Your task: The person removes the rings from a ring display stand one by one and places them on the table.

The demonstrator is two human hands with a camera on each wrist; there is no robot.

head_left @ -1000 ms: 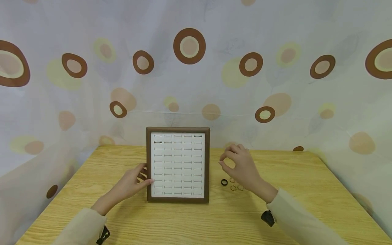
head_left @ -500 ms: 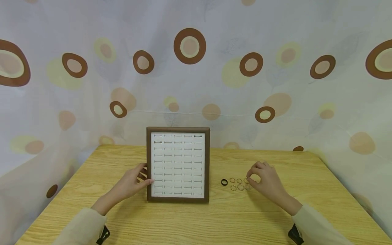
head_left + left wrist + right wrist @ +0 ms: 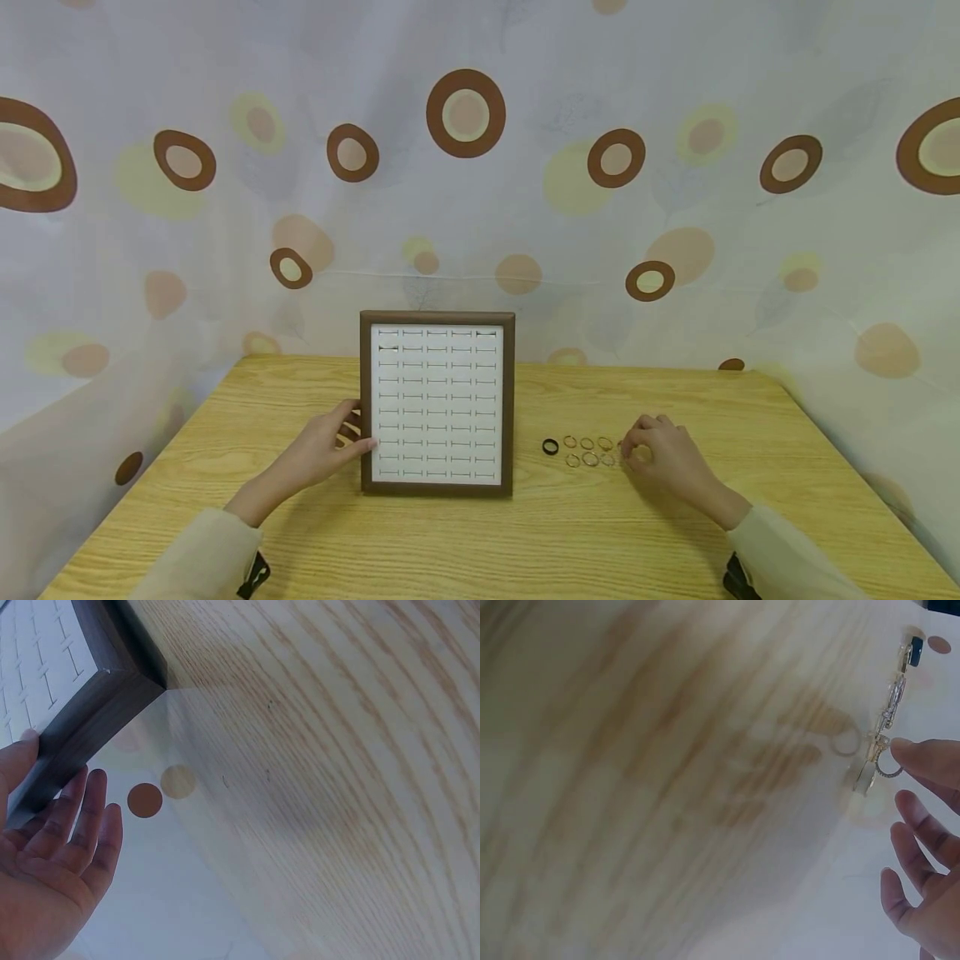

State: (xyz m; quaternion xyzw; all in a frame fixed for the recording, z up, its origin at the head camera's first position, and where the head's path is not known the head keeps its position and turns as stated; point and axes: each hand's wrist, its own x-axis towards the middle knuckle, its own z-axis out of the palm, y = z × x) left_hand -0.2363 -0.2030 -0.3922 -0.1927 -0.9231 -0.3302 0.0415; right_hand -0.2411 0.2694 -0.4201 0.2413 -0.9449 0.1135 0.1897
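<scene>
A ring display board point(image 3: 437, 400) with a brown frame and a white slotted face stands tilted on the table. My left hand point(image 3: 326, 446) grips its left edge, thumb on the front and fingers behind; the left wrist view shows the same hand point(image 3: 56, 855) beside the frame. To the right, my right hand point(image 3: 667, 454) is low over the table at the end of the row of rings. In the right wrist view, its thumb and forefinger pinch a thin ring point(image 3: 889, 774); the other fingers are loosely bent. Its fingertips partly hide this ring in the head view.
A black ring point(image 3: 551, 447) lies right of the board. Several thin metal rings, such as a gold ring point(image 3: 573, 460), lie in two rows between it and my right hand. The wooden table point(image 3: 450, 546) meets a patterned cloth point(image 3: 465, 225) behind.
My right hand has come down from beside the board and moved right, past the rings, to the row's far end. The left hand and board have stayed put.
</scene>
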